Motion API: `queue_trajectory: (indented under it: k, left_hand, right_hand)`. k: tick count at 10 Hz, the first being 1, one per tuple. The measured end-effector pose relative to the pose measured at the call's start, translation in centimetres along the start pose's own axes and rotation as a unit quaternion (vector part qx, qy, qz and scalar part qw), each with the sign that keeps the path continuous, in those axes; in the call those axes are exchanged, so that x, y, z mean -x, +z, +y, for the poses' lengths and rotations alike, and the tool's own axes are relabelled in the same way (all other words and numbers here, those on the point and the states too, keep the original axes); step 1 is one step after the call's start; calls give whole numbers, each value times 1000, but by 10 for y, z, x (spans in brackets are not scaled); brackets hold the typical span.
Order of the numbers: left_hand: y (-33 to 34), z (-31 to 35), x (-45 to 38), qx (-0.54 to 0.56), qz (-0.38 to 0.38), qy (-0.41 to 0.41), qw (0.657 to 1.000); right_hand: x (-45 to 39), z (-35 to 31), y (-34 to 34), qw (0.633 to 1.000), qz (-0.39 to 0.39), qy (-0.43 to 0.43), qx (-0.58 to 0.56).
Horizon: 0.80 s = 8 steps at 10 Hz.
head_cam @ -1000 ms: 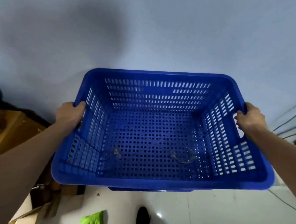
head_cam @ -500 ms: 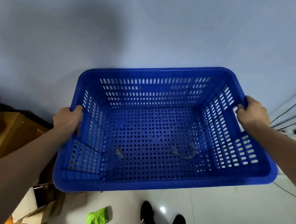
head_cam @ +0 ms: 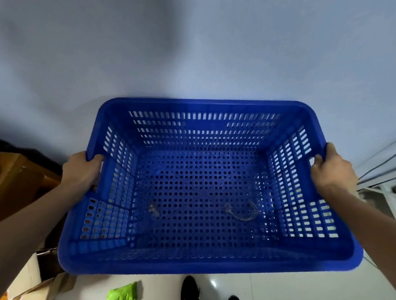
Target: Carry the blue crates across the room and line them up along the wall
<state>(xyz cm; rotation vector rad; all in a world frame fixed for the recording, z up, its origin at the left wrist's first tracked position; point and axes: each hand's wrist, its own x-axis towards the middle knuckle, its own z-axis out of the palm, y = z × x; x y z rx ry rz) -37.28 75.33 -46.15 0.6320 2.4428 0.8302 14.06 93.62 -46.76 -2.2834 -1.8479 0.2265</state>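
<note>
Item: blue crate (head_cam: pixel 206 184), one, held clear of the floor in front of the person, its far rim close to the wall; whether it touches the wall cannot be told.

Near ground: pale tiled floor (head_cam: pixel 282 290), glossy, with a light reflection. Two dark shoes (head_cam: pixel 189 291) show below the crate's near rim. A crumpled green wrapper (head_cam: pixel 121 298) lies on the tiles to the left. Opened cardboard boxes (head_cam: pixel 36 287) crowd the near-left corner.

Holds: left hand (head_cam: pixel 82 173) is wrapped over the rim of the left short side, fingers curled outside and under, thumb on top. Right hand (head_cam: pixel 330 172) is closed on the right short side at the handle slot, fingertips hooked in.

Crate, handling: rigid moulded plastic, walls slotted, base perforated, so probably light for its bulk and stiff enough not to sag. Contents are only a few bits of clear plastic scrap (head_cam: pixel 240 212) on the base. The smooth rim may slip in a loose hold; the two end handles are the sound places to grip, keeping it level.

Far ground: plain pale blue wall (head_cam: pixel 186 46), unbroken. A brown carton (head_cam: pixel 11 182) stands at the far left; pale conduit runs (head_cam: pixel 387 161) cross the wall at the right. The bare strip between them looks like the available spot.
</note>
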Motion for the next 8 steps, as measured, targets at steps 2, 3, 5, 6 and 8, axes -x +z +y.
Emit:
queue_trajectory:
  k: [2, 3, 5, 6, 8]
  left_hand:
    - [2, -2, -2, 13, -20, -6, 1000]
    - [2, -4, -4, 8, -20, -8, 1000]
    - [2, 3, 5, -44, -8, 20, 999]
    - [-16, 14, 18, -123, -58, 29, 990]
    - [-108, 112, 124, -116, 1, 416, 902]
  right_hand:
    - [-2, 6, -1, 1000, -15, 0, -21]
    - [-1, 4, -2, 1000, -13, -1, -13]
    - [1, 2, -2, 999, -28, -14, -7]
    - [4, 0, -22, 990, -132, -32, -43]
    - [63, -28, -155, 945, -50, -282, -156]
